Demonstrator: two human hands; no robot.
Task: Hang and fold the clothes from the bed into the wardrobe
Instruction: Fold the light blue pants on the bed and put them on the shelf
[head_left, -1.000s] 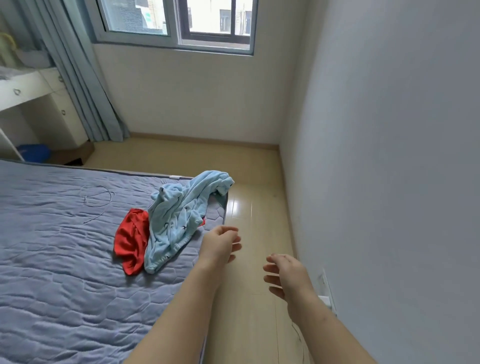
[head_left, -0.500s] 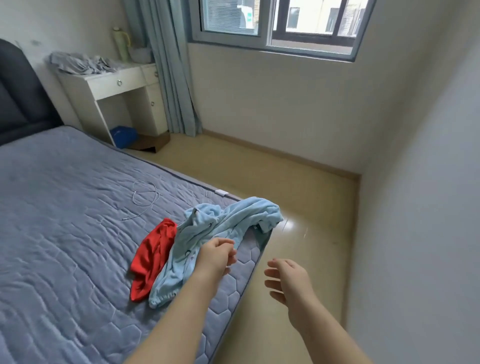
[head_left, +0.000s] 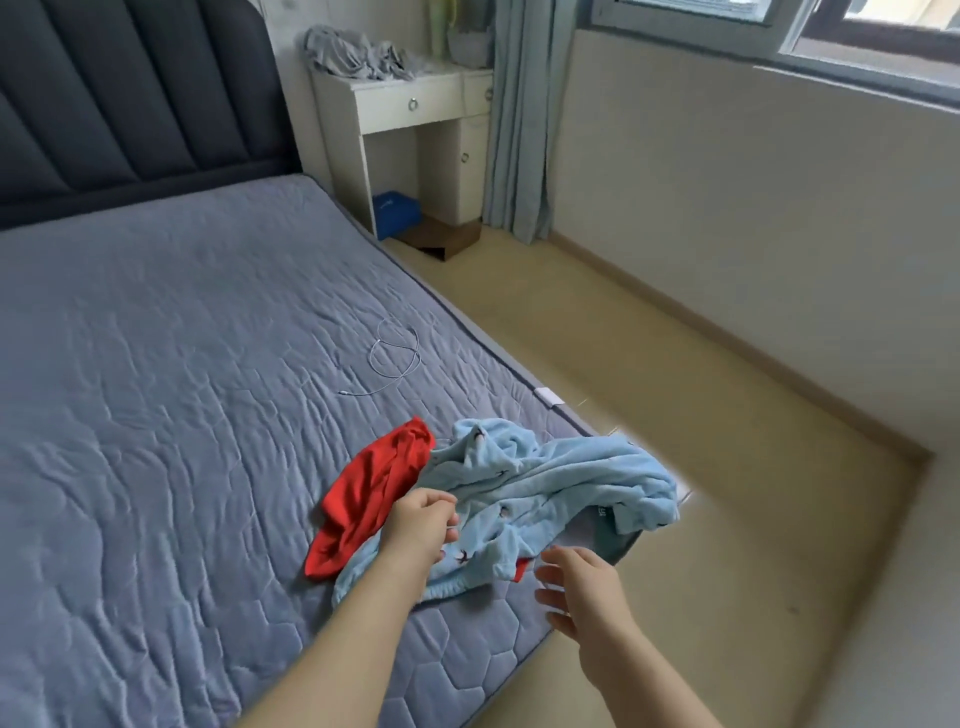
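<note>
At the near right corner of the bed (head_left: 182, 415) the blue garment (head_left: 545, 483) is lying crumpled against the red garment (head_left: 374, 493), the left hand (head_left: 421, 525) being held curled on it, grip not discernible, the right hand (head_left: 582, 592) being held spread, empty, beside its hem, likely for lifting.

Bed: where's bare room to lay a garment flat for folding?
Widest free patch: the mattress between the headboard and the red garment, left of the white cable. Crowded: the near right corner, where the red garment and light blue garment overlap, by the left hand and right hand.
</note>
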